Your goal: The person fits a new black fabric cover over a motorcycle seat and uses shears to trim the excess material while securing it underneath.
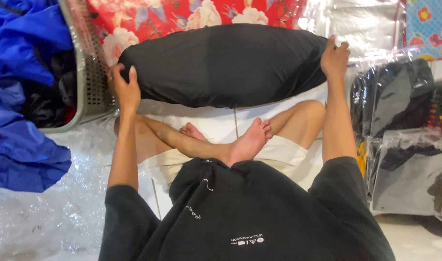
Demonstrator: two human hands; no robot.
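Note:
A black garment (225, 65) is stretched flat in front of me, above my crossed legs on the white floor. My left hand (124, 87) grips its left end, fingers curled over the edge. My right hand (334, 58) pinches its right end. The cloth hangs between the two hands, bulging slightly downward in the middle. Behind it lies a red cloth with white flowers (192, 14).
A grey plastic laundry basket (88, 82) with dark clothes stands at the left, blue fabric (23, 140) draped beside it. Clear plastic sheeting (52, 212) covers the floor at lower left. Stacks of bagged dark garments (406, 145) sit at the right.

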